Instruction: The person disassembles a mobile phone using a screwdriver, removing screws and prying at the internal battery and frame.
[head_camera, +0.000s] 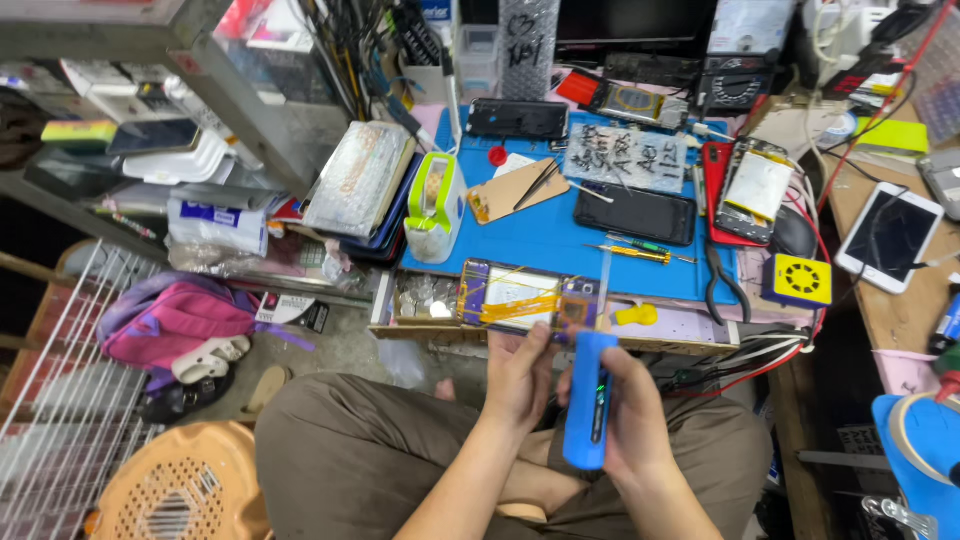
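At bench edge: opened phone under your hands.
Your left hand pinches its near edge; right hand grips a blue electric screwdriver, fingers wrapped tight.

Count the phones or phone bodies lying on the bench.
6, maybe more under clutter: opened phone at the front edge by the left hand, black one on the blue mat, black one behind, opened red one, white one far right, one at back.
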